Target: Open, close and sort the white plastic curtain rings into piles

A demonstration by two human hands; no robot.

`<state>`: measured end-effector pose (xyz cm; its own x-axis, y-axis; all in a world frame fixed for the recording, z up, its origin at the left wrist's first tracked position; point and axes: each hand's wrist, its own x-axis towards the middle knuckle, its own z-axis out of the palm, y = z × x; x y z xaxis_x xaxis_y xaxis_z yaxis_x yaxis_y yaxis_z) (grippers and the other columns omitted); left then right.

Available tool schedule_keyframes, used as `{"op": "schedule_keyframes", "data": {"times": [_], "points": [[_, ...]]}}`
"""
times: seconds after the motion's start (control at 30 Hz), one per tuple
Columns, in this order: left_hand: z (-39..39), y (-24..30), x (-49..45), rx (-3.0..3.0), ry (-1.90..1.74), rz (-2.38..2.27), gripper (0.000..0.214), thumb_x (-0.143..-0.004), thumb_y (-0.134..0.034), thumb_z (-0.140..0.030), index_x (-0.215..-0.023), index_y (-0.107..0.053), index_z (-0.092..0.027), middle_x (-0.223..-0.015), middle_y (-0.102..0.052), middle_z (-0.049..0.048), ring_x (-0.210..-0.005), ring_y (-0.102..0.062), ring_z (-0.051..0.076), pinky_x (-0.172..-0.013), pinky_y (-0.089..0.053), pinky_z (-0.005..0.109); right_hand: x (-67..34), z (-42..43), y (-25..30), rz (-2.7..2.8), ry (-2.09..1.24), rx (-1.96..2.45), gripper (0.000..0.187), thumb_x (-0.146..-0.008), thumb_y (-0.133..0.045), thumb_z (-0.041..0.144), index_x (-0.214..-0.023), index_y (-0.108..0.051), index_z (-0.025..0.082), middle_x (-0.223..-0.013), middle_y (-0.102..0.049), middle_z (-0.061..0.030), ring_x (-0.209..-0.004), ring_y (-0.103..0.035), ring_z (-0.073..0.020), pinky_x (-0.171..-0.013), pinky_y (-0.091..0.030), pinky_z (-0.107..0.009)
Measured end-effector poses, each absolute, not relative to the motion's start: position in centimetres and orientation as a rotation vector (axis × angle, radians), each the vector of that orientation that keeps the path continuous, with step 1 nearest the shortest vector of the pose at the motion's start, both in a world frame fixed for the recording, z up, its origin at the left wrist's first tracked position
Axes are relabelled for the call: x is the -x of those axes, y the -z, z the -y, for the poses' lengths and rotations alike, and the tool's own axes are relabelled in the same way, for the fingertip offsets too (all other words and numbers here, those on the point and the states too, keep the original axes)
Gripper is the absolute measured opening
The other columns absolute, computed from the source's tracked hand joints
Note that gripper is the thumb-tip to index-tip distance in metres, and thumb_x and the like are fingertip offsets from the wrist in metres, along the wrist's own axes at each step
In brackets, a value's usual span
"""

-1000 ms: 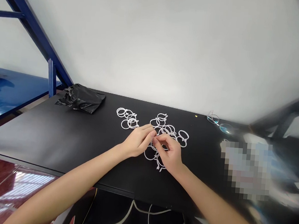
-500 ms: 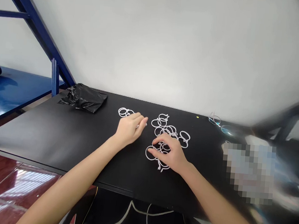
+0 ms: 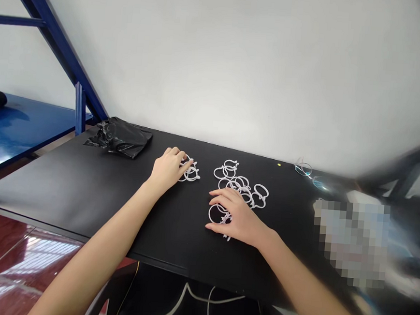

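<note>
My left hand (image 3: pixel 169 170) rests over the left edge of a small cluster of white plastic rings (image 3: pixel 191 174), which look like curtain rings with little knobbed ends. Its fingers are bent and slightly apart, thumb stretched across the rings; those beneath the palm are hidden. Over the near end of a larger, overlapping pile of the same rings (image 3: pixel 260 190) hovers my right hand (image 3: pixel 239 216). Thumb and fingers are spread wide around a single ring (image 3: pixel 210 215) without closing on it. Part of this pile is covered by the hand.
A crumpled black plastic bag (image 3: pixel 122 138) lies at the back left of the black table (image 3: pixel 120 189). Eyeglasses (image 3: pixel 305 169) sit at the back right, near a blurred, pixelated packet (image 3: pixel 350 244). A white wall stands behind; cables (image 3: pixel 174 305) show below the front edge.
My left hand has shifted left and a little away from me, uncovering rings that were beneath it. My right hand's fingers have spread wider, staying over the larger pile.
</note>
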<state>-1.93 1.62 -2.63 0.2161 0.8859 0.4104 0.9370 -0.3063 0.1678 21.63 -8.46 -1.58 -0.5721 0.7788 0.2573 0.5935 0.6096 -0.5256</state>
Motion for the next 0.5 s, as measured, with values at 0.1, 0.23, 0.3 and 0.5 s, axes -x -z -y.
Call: {"op": "schedule_keyframes", "data": {"times": [0.1,0.23,0.3,0.5], "points": [[-1.4,2.3,1.9,2.333,0.725,1.780,0.024,-0.093,-0.053,-0.040,-0.094,-0.064,-0.019,-0.098,-0.064,0.0074,-0.097,-0.056,0.025,-0.057,-0.041,0.028,-22.2,8.3,1.3,2.419,-0.585,1.106,0.027,-0.074,-0.078,0.028,-0.091,-0.058,0.023,-0.111,-0.065,-0.0065,-0.110,-0.056,-0.0268,-0.099,-0.042,-0.046],[-0.6,1.5,1.2,2.436,1.018,1.642,0.020,-0.093,-0.052,-0.033,-0.097,-0.063,-0.018,-0.103,-0.064,0.0076,-0.099,-0.055,0.024,-0.070,-0.047,0.031,-22.3,8.3,1.5,2.357,-0.608,1.108,0.020,-0.077,-0.074,0.020,-0.081,-0.055,0.022,-0.102,-0.067,-0.0047,-0.108,-0.058,-0.0261,-0.098,-0.044,-0.046],[0.1,1.1,0.4,2.629,1.215,1.548,0.020,-0.093,-0.052,-0.033,-0.096,-0.063,-0.018,-0.097,-0.065,0.0063,-0.092,-0.058,0.021,-0.073,-0.048,0.030,-22.0,8.4,1.5,2.258,-0.613,1.077,0.020,-0.077,-0.074,0.018,-0.082,-0.055,0.022,-0.103,-0.068,-0.0046,-0.105,-0.060,-0.0247,-0.097,-0.045,-0.045],[2.4,0.9,-2.1,3.676,1.216,1.499,0.033,-0.094,-0.049,-0.046,-0.098,-0.061,-0.016,-0.064,-0.060,-0.0018,-0.053,-0.054,0.009,-0.050,-0.045,0.021,-21.3,8.4,1.4,1.897,-0.510,0.976,0.020,-0.080,-0.072,0.019,-0.094,-0.059,0.024,-0.108,-0.070,-0.0051,-0.100,-0.066,-0.0220,-0.089,-0.053,-0.040]]}}
